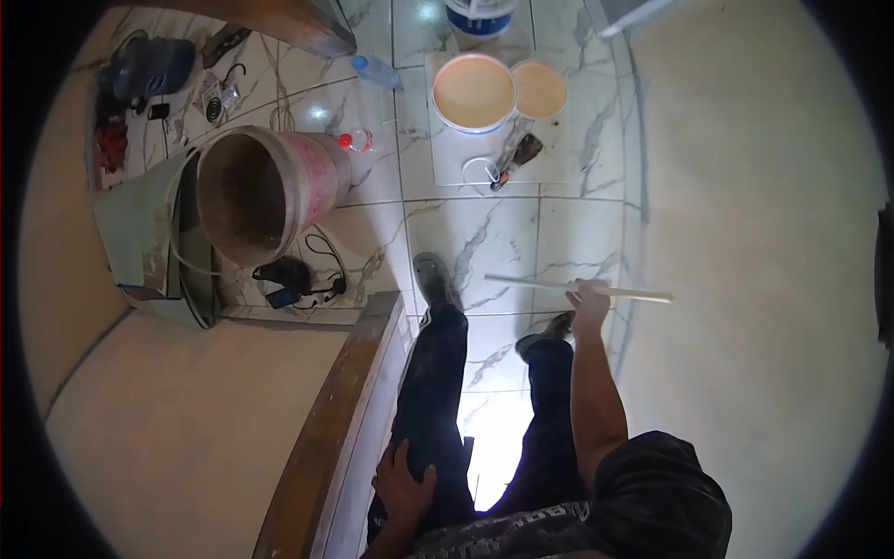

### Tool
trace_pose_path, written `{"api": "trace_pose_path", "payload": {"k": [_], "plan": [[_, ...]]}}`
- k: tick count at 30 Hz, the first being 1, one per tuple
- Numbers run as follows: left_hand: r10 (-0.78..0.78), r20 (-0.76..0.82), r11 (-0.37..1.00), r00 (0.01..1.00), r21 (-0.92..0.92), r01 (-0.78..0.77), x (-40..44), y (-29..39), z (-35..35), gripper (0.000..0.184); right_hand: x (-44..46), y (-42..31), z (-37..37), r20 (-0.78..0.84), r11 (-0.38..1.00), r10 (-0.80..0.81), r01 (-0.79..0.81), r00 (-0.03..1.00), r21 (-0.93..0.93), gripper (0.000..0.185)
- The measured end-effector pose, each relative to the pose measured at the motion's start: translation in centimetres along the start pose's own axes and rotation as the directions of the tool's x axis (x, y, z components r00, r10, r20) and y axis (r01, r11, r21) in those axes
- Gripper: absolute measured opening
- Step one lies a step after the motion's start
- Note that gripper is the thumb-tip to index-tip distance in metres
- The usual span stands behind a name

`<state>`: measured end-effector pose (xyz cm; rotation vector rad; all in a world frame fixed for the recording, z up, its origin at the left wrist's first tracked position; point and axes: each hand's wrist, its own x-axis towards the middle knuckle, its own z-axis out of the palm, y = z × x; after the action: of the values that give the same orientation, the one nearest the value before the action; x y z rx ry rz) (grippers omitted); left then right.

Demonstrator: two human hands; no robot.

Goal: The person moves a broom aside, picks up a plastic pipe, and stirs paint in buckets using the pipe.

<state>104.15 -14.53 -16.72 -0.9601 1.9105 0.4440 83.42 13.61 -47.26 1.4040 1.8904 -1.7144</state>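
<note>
My right hand [589,307] is closed around a long, thin, pale tool [643,296]. The tool lies nearly level across the view, with a greyish narrow part [521,280] on the left and a cream end close to the right wall; its exact kind cannot be made out. My left hand [405,484] rests on my left thigh, fingers apart and holding nothing. Ahead on the floor stands an open tub of cream-coloured paste [473,91], with a round, paste-smeared lid [539,89] beside it. Nearer to me lies a dark-bladed scraper [520,160], next to the tub's white wire handle.
A large dirty pink bucket [317,186] lies tipped at the left, near a red-capped bottle [356,141] and a blue bottle [375,71]. A black bag with cables [287,277] sits below it. A wooden door frame [345,410] rises at my left; a pale wall [745,279] runs along the right.
</note>
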Motion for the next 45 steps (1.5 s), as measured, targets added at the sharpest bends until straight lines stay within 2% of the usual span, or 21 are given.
{"api": "trace_pose_path", "payload": {"k": [2,3,5,8,10,14,17,22,25,27,28,29,31,34,38,40,41,42,43,44,45], "plan": [[0.037,-0.014,0.998,0.999,-0.048,-0.037,-0.5,0.0,-0.8,0.066,-2.3,-8.2,-0.4,0.218,0.968,-0.223,0.189,0.950,0.164,0.014],[0.073,-0.046,0.995,0.996,-0.063,-0.076,-0.4,0.1,-1.2,0.064,-2.9,-12.0,0.1,0.278,0.889,-0.458,0.438,0.845,0.134,0.008],[0.055,-0.037,0.994,0.998,-0.097,-0.058,-0.1,0.7,-1.8,0.061,-4.0,-20.4,2.4,0.245,0.796,-0.567,0.445,0.787,0.411,0.022],[0.014,-0.070,0.985,0.997,-0.168,-0.025,0.4,3.0,-2.2,0.057,-3.6,-29.3,7.5,0.363,0.623,-0.741,0.378,0.565,0.684,0.029],[-0.017,-0.096,0.978,0.995,-0.209,-0.003,0.6,4.9,-1.5,0.056,-2.2,-32.7,12.0,0.398,0.598,-0.793,0.468,0.461,0.650,0.030],[-0.050,-0.204,0.968,0.978,-0.252,-0.003,1.1,8.9,-0.2,0.050,2.5,-34.8,19.3,0.516,0.589,-0.807,0.320,0.287,0.742,0.026],[0.071,-0.329,0.953,0.942,-0.256,-0.161,3.6,12.7,-1.0,0.044,3.5,-35.4,21.2,0.586,0.661,-0.746,0.248,0.317,0.708,0.026],[0.215,-0.636,0.651,0.741,-0.473,-0.594,10.9,20.7,-6.8,0.028,2.9,-34.1,20.6,0.767,0.792,-0.543,-0.094,0.341,0.603,0.029],[0.449,-0.699,0.676,0.557,-0.142,-0.723,15.3,24.5,-11.6,0.042,-0.8,-31.1,19.5,0.865,0.856,-0.314,-0.277,0.392,0.437,0.029],[0.482,-0.641,0.768,0.598,-0.019,-0.640,16.6,26.3,-12.8,0.039,-2.4,-28.7,18.0,0.887,0.799,-0.178,-0.464,0.427,0.384,0.029],[0.479,-0.479,0.754,0.736,-0.204,-0.624,17.3,25.7,-11.9,0.034,-2.7,-28.0,17.3,0.890,0.800,-0.176,-0.466,0.421,0.378,0.029],[0.487,-0.278,0.736,0.828,-0.379,-0.561,18.0,25.0,-10.4,0.030,-2.9,-27.2,16.4,0.849,0.793,-0.101,-0.474,0.518,0.384,0.024],[0.464,-0.213,0.783,0.860,-0.355,-0.510,16.4,23.8,-8.8,0.019,-1.6,-25.8,15.2,0.788,0.782,-0.023,-0.480,0.615,0.397,0.019],[0.419,0.044,0.864,0.907,-0.327,-0.383,14.1,20.5,-7.3,0.019,3.3,-23.7,12.5,0.469,0.813,0.181,-0.399,0.865,0.424,0.012],[0.313,0.237,0.923,0.920,-0.305,-0.236,10.9,14.7,-5.7,0.019,13.5,-18.2,7.2,0.298,0.911,0.140,-0.241,0.944,0.334,0.012],[0.281,0.303,0.926,0.911,-0.334,-0.174,9.7,12.0,-5.2,0.020,19.1,-15.3,4.4,0.208,0.999,0.025,-0.015,0.978,-0.049,0.033],[0.251,0.369,0.927,0.895,-0.358,-0.112,9.3,11.3,-5.0,0.022,19.0,-15.1,4.1,0.205,0.999,0.025,-0.015,0.978,-0.049,0.033],[0.254,0.369,0.927,0.894,-0.357,-0.116,8.9,11.3,-4.9,0.022,18.4,-14.8,4.0,0.057,0.726,-0.116,0.124,0.992,-0.676,0.046],[0.259,0.411,0.903,0.874,-0.424,-0.068,8.7,11.3,-5.0,0.024,17.5,-14.3,4.0,0.034,0.109,-0.314,0.071,0.949,-0.992,0.058],[0.264,0.450,0.874,0.853,-0.487,-0.014,8.6,11.5,-5.1,0.028,14.6,-15.5,4.7,0.172,-0.031,-0.391,0.174,0.904,-0.984,0.074],[0.258,0.446,0.874,0.857,-0.486,-0.010,8.8,12.2,-5.2,0.028,12.2,-16.7,5.0,0.489,-0.153,-0.450,0.475,0.748,-0.867,0.072]]}}
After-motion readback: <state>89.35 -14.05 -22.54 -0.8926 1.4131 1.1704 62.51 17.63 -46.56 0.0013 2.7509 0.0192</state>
